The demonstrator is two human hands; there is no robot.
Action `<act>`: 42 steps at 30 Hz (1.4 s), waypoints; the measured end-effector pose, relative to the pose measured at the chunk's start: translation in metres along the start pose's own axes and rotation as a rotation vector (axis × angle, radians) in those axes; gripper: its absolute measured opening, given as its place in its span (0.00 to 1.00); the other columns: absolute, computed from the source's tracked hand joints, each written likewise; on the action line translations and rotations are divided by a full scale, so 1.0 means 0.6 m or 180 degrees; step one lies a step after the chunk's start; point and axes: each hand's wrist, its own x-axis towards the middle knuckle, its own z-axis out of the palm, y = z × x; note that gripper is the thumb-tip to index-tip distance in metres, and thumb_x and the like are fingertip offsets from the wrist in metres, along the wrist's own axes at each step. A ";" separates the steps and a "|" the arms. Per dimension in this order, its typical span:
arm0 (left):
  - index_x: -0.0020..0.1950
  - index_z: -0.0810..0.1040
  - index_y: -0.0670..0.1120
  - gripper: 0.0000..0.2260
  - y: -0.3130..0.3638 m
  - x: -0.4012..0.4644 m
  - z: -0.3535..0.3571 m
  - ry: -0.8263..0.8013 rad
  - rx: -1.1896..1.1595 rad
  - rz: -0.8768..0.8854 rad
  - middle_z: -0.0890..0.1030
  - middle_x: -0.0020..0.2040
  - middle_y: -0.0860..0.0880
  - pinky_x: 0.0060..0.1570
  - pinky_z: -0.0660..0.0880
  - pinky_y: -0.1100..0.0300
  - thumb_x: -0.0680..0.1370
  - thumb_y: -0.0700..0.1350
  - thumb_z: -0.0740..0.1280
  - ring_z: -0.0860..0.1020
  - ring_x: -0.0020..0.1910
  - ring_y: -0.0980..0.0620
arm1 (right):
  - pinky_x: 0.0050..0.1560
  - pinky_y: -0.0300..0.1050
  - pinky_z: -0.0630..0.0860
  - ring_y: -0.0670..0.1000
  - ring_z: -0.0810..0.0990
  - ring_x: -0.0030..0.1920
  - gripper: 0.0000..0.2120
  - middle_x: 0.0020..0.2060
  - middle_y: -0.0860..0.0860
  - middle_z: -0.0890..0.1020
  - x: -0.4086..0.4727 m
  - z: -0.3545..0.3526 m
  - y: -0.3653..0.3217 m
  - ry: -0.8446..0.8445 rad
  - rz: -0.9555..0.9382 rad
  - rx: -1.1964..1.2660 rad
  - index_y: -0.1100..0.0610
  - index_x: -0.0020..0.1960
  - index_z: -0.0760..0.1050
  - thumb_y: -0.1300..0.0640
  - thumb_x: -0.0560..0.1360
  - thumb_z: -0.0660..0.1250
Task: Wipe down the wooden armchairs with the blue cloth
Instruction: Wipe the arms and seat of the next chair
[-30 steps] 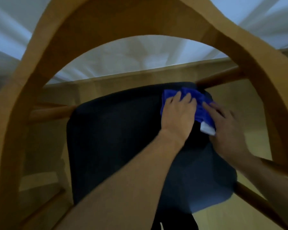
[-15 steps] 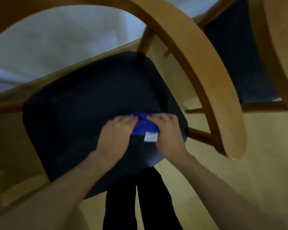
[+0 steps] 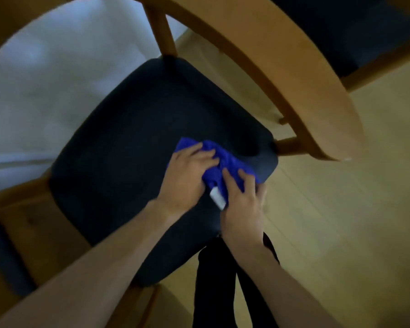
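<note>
A blue cloth (image 3: pixel 225 165) is seen bunched on the dark seat cushion (image 3: pixel 133 176) of a wooden armchair (image 3: pixel 282 67), near the cushion's front right corner. The cloth is held down by both hands: the left hand (image 3: pixel 187 176) is laid over its left part with the fingers curled into the fabric, and the right hand (image 3: pixel 243 202) is placed on its near edge, fingers bent over the folds, so both grips are closed on the cloth. A small white tag (image 3: pixel 217 199) (apparently sewn to the cloth) is shown between the two hands. The curved wooden armrest (image 3: pixel 317 102) is seen arching above and to the right of the seat. A second chair's dark cushion (image 3: pixel 355 31) is partly visible at the upper right. White fabric (image 3: pixel 45 79) is seen beyond the seat at the left, and a pale wooden floor (image 3: pixel 341 221) is spread below. Dark trouser legs (image 3: pixel 213 292) are visible under the forearms.
</note>
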 end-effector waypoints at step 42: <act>0.66 0.74 0.49 0.19 0.056 -0.048 0.030 -0.1419 0.1487 0.0893 0.74 0.67 0.53 0.69 0.59 0.54 0.77 0.41 0.57 0.66 0.70 0.51 | 0.60 0.42 0.72 0.49 0.75 0.60 0.26 0.58 0.45 0.78 -0.118 0.066 0.065 0.0085 0.0750 0.1947 0.50 0.65 0.74 0.69 0.70 0.66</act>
